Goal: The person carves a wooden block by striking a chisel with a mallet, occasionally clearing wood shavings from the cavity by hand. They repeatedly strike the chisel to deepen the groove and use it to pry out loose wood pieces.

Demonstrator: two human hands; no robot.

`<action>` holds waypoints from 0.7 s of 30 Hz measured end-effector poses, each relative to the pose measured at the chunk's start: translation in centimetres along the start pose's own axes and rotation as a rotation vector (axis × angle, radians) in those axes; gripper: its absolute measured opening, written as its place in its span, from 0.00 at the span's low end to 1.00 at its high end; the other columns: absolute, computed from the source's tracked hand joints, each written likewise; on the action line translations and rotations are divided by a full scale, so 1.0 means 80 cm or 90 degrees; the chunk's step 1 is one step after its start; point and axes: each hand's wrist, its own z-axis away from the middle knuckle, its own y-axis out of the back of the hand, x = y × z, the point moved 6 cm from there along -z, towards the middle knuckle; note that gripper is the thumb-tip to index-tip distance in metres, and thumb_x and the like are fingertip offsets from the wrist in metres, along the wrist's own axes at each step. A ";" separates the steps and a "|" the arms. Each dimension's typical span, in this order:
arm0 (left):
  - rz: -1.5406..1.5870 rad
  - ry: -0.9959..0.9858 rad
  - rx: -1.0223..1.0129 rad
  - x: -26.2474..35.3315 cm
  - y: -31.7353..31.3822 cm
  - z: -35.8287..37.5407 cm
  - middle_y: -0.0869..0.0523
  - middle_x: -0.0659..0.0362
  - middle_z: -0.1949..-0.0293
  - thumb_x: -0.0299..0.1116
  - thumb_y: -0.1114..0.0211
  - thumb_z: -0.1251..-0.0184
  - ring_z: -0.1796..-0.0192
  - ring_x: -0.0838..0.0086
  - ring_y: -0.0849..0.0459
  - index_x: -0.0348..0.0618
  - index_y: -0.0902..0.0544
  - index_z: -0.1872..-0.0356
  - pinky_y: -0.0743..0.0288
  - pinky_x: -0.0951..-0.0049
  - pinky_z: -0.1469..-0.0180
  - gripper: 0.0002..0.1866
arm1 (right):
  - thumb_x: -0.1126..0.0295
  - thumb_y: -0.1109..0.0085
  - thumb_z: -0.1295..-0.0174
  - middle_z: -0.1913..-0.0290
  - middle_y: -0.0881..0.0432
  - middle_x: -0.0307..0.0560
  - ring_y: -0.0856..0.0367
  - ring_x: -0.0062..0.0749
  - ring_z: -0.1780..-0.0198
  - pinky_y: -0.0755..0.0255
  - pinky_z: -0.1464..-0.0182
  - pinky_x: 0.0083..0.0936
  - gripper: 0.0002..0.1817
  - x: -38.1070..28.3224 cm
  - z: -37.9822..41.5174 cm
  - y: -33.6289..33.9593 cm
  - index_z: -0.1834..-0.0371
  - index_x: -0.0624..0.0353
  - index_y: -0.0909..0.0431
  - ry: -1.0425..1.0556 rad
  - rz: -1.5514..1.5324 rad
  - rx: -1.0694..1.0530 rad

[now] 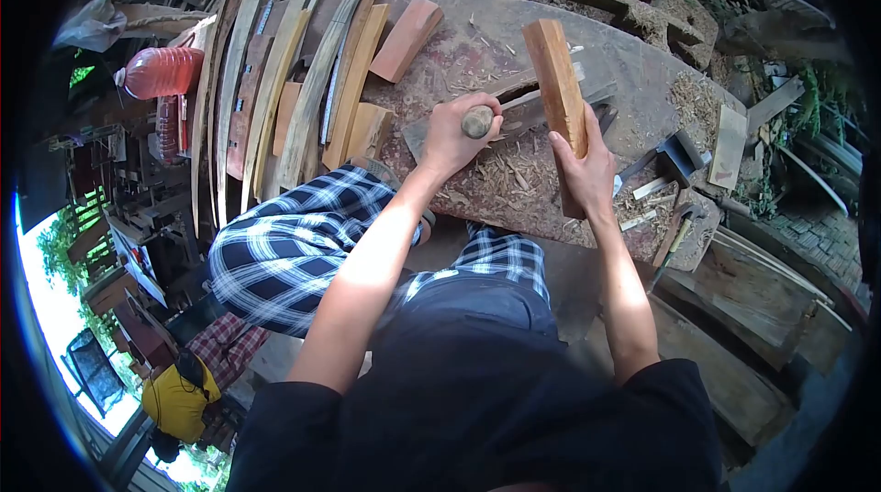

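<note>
My left hand (456, 136) is closed around a tool with a round wooden handle (477, 122). Only the handle's end shows from above, so the tool's kind stays hidden. My right hand (589, 169) grips a long orange-brown wooden block (556, 70) by its side, fingers behind it and thumb on the near face. The block is tilted, its upper end pointing away from me. Under both hands lies a grey wooden board (523, 111) on the worn worktable (468, 42), with wood shavings (505, 175) scattered around it.
Long wooden strips (307, 97) line the table's left side, close to a reddish block (407, 39). A dark metal piece (680, 159) and a hammer (679, 233) lie at the right. A red-tinted plastic jug (163, 72) is at far left. A person in a yellow shirt (181, 400) is lower left.
</note>
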 end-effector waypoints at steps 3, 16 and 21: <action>-0.020 0.015 -0.002 0.007 -0.004 -0.006 0.09 0.55 0.63 0.29 0.27 0.39 0.59 0.65 0.10 0.43 0.12 0.60 0.18 0.67 0.53 0.08 | 0.56 0.27 0.40 0.46 0.13 0.64 0.11 0.57 0.45 0.17 0.45 0.44 0.46 -0.100 0.023 0.046 0.19 0.47 0.39 0.141 -0.158 0.042; 0.001 0.086 -0.020 -0.003 -0.003 -0.001 0.08 0.59 0.65 0.31 0.27 0.37 0.60 0.68 0.08 0.45 0.12 0.61 0.19 0.70 0.56 0.06 | 0.47 0.33 0.39 0.49 0.11 0.58 0.11 0.61 0.53 0.16 0.53 0.49 0.48 -0.087 0.020 0.030 0.16 0.35 0.46 0.153 -0.009 -0.036; 0.092 0.041 0.021 -0.009 0.027 0.005 0.09 0.63 0.58 0.28 0.27 0.33 0.57 0.82 0.13 0.40 0.12 0.55 0.20 0.77 0.52 0.08 | 0.45 0.35 0.36 0.53 0.11 0.61 0.12 0.63 0.52 0.18 0.50 0.53 0.46 0.026 -0.021 0.000 0.16 0.34 0.47 -0.001 0.096 -0.024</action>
